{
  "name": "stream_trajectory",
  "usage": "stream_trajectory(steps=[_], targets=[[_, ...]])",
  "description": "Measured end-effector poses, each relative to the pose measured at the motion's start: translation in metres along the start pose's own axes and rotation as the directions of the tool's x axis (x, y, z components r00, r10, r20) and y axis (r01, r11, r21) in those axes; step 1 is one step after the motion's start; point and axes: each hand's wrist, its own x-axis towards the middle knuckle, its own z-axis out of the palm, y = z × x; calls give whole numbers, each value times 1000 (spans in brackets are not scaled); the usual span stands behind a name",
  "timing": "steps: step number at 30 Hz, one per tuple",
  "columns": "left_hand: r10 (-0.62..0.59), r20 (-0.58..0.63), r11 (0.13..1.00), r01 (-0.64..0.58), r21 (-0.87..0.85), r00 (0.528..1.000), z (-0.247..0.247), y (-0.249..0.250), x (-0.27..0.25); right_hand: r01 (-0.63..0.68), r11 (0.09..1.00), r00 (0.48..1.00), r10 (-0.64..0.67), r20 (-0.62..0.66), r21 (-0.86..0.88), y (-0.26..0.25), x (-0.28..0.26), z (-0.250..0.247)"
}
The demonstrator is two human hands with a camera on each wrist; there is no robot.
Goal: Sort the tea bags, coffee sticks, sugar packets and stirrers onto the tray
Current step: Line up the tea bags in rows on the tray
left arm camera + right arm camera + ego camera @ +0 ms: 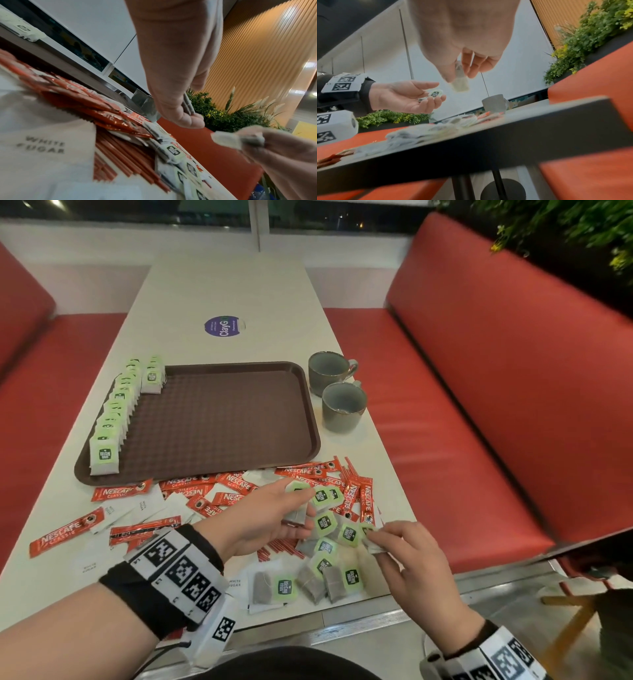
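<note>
Tea-bag gathering is in hand: right hand [407, 553] pinches one green-tagged paper tea bag [371, 542] above the worktop pile; left hand [270, 518], half-curled, holds several. Next, a handover, then placement beside the row on the brown plastic tray [219, 419], is judged needed.

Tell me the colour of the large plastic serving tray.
Dark brown with a textured grid surface; the head view shows it best.
</note>
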Motion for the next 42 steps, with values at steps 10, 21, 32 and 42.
stream_trajectory(steps=[10, 21, 32, 42], targets=[[100, 215, 988, -72, -134, 971, 13, 11, 4, 217, 976, 972, -214, -94, 27, -39, 68, 27], [-29, -89, 977, 9, -214, 996, -28, 3, -9, 293, 953, 866, -228, 444, -83, -23, 14, 5], [-80, -94, 991, 69, -118, 992, -27, -3, -8, 356, 899, 849, -198, 490, -255, -17, -14, 17], [-66, -49, 996, 63, -61, 997, -19, 2, -11, 10, 1000, 1000, -10, 16, 18, -11, 15, 12]])
